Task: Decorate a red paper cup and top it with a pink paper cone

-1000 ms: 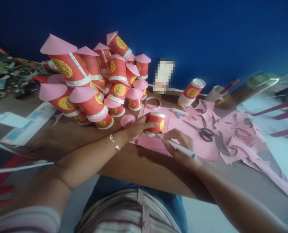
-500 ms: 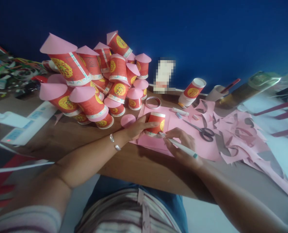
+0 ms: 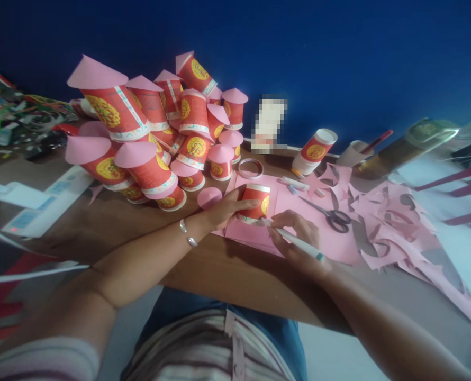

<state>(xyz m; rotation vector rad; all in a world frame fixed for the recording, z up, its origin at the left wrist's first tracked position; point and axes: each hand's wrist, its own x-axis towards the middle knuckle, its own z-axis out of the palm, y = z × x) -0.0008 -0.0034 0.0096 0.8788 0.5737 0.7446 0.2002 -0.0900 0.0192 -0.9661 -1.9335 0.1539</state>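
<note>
A red paper cup (image 3: pixel 255 206) with a yellow emblem is gripped by my left hand (image 3: pixel 229 206), its thumb across the front. The cup's white band is at the top and a patterned rim at the bottom. My right hand (image 3: pixel 297 235) is closed round a white marker (image 3: pixel 299 242) with a green end, and the marker's tip touches or nearly touches the cup near its lower rim. Pink paper sheets (image 3: pixel 243 235) lie under both hands. Just left of the cup is a small pink cone (image 3: pixel 209 198).
Several red cups with pink cone tops (image 3: pixel 193 150) are piled at the left. Scissors (image 3: pixel 336 218), pink scraps (image 3: pixel 402 222) and a tape roll (image 3: pixel 251 168) surround the sheets. Behind stand stacked cups (image 3: pixel 315 151) and a bottle (image 3: pixel 402 148). A power strip (image 3: pixel 47 203) lies far left.
The marker's tip has shifted very slightly along the cup's lower edge. My left hand and the cup keep their place.
</note>
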